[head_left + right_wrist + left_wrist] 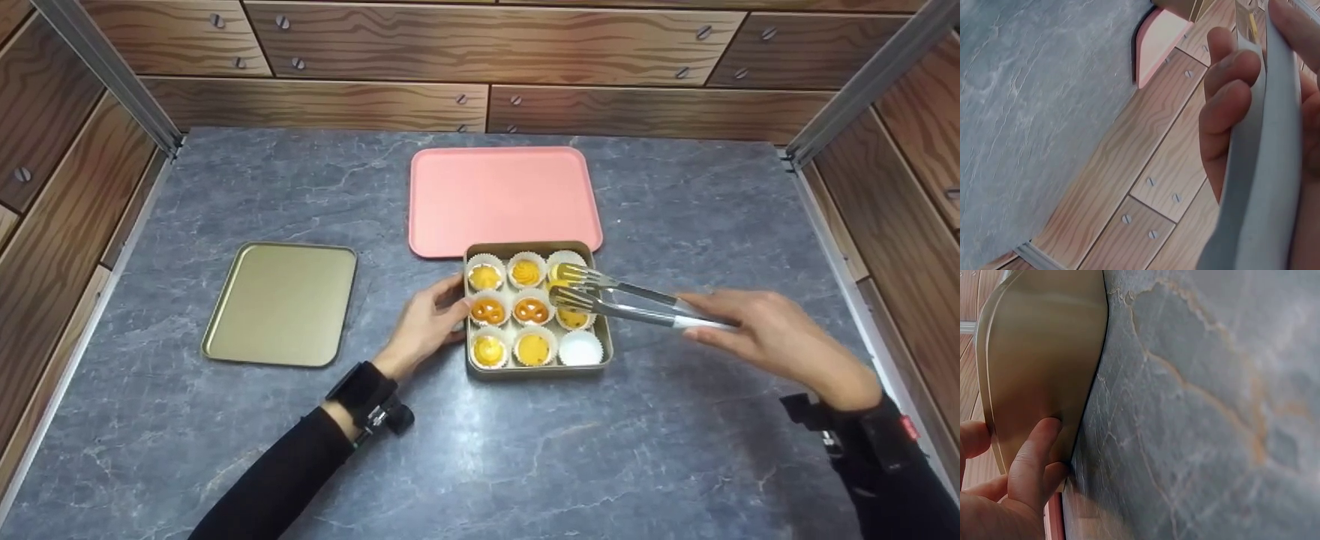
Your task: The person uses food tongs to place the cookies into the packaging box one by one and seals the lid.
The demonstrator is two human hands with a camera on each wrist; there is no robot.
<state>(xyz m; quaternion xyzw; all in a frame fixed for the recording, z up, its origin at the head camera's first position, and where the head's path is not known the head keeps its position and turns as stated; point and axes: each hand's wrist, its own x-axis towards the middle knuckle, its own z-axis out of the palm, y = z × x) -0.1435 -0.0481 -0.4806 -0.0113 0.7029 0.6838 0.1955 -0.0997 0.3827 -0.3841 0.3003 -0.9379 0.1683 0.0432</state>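
Note:
A gold tin (538,372) holds rows of small pastries in white paper cups. My left hand (424,322) rests at its left side, with a finger (1036,444) touching the wall in the left wrist view. My right hand (772,334) grips metal tongs (637,313) by their white-grey handle (1278,146). The slotted tong heads reach over the tin's right column, one on each side of a yellow pastry (559,285) near the back right cup, which they partly hide. Pretzel-topped pastries (532,310) sit in the middle row. The front right cup (580,349) shows only white paper.
Behind the tin lies a pink tray (502,195), its front edge close to the tin. The gold lid (283,306) lies on the grey marbled table (480,457) at left. Wood-patterned panels (495,45) and metal posts enclose the table.

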